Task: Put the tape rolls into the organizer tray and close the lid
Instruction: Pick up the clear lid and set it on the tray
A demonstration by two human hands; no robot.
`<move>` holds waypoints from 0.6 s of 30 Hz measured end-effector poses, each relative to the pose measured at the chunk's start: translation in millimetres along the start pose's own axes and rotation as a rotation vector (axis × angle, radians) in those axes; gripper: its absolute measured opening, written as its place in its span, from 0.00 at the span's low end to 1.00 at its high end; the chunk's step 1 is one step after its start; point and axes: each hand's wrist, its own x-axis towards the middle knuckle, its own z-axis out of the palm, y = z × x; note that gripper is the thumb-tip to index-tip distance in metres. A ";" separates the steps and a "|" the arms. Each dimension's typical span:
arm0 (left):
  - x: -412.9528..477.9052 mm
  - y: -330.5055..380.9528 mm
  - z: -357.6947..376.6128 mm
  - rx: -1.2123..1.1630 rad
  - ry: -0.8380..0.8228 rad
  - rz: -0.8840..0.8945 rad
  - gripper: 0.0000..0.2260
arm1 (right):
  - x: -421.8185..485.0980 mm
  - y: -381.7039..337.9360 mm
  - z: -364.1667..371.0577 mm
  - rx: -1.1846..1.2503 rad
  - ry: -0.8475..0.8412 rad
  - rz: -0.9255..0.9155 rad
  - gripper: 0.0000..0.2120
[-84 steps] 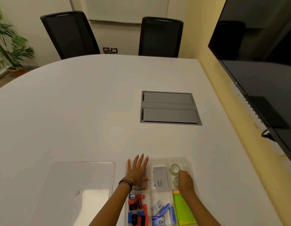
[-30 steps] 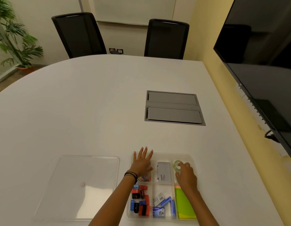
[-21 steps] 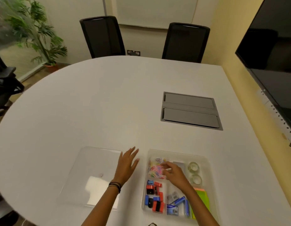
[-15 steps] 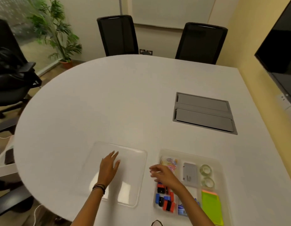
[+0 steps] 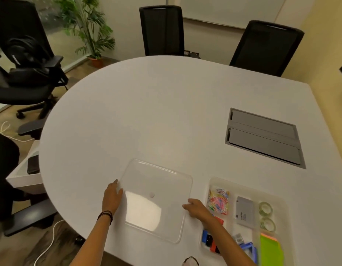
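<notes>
The left hand [image 5: 112, 196] lies flat, fingers together, on the clear lid's [image 5: 156, 198] left edge; the right hand [image 5: 197, 208] curls on its right edge. Lower right, two tape rolls [image 5: 266, 215] sit in the open tray [image 5: 243, 186].

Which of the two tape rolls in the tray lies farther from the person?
The upper tape roll, in the organizer tray's far right corner; the other tape roll lies below it, beside the green notes.

We see bare worktop [image 5: 147, 116] beyond the lid [image 5: 156, 198]; only a narrow gap separates it from the organizer tray [image 5: 243, 186].
</notes>
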 end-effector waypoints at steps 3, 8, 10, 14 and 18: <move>6.1 7.2 -2.4 -0.068 0.045 -0.039 0.15 | 1.8 4.9 -7.0 0.143 0.049 0.026 0.26; 22.4 4.7 -11.6 -0.170 0.024 -0.060 0.09 | 4.8 8.2 -8.9 0.269 0.068 0.047 0.19; 24.6 5.5 -15.2 -0.210 0.005 -0.044 0.08 | 4.5 6.6 -9.8 0.292 0.064 0.042 0.17; 29.2 14.3 -26.4 -0.296 -0.036 0.023 0.10 | 1.2 0.5 -8.1 0.371 -0.009 0.005 0.15; 34.8 32.9 -40.9 -0.354 -0.037 0.061 0.11 | -2.2 -14.7 -5.4 0.274 0.079 -0.147 0.12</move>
